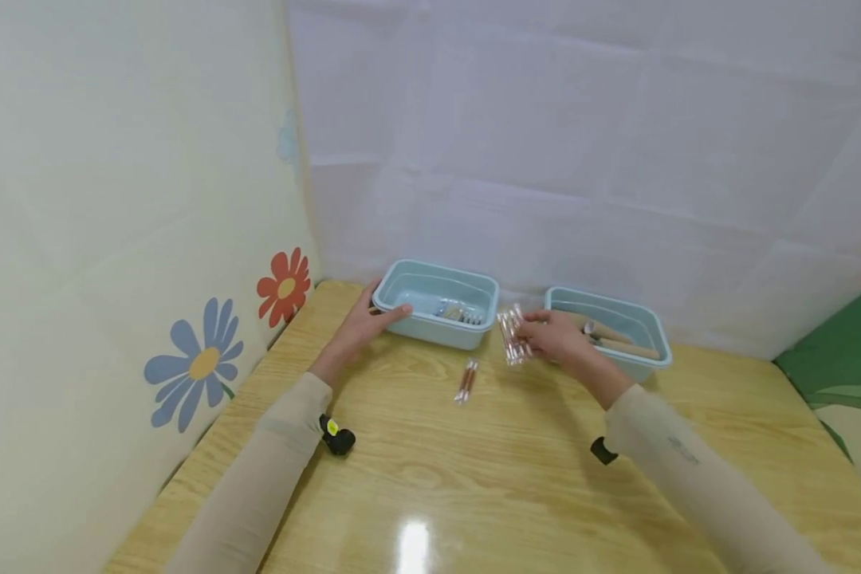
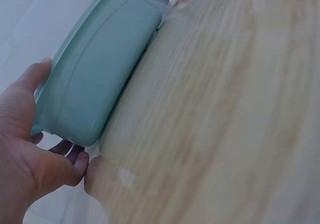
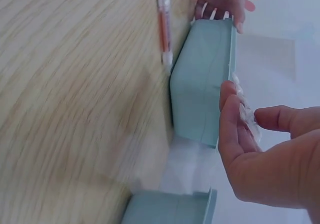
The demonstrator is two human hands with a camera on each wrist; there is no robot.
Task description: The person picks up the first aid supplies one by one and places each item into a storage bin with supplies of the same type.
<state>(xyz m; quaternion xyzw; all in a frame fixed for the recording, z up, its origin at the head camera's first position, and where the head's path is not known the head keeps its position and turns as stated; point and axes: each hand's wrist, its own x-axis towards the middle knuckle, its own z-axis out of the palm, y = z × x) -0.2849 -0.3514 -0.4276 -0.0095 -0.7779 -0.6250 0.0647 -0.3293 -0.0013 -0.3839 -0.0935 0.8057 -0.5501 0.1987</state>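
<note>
My left hand (image 1: 364, 327) grips the left end of a light blue plastic basin (image 1: 430, 328), thumb over the rim and fingers against the end wall. In the left wrist view the left thumb (image 2: 36, 74) lies along the basin's rim. Between thumb and fingers, my right hand (image 1: 556, 336) pinches several clear packets of cotton swabs (image 1: 511, 335) near the basin's right end. The right wrist view shows these packets (image 3: 247, 115) edge-on. On the table in front of the basin lies another swab packet (image 1: 466, 380), with reddish-brown sticks and white tips.
A second light blue basin (image 1: 606, 298), holding brown-handled items (image 1: 626, 347), stands at the right, partly behind my right hand. Small clear-wrapped items (image 1: 461, 314) lie inside the left basin. The wooden table (image 1: 473, 478) meets a white cloth-covered wall (image 1: 516, 143) behind.
</note>
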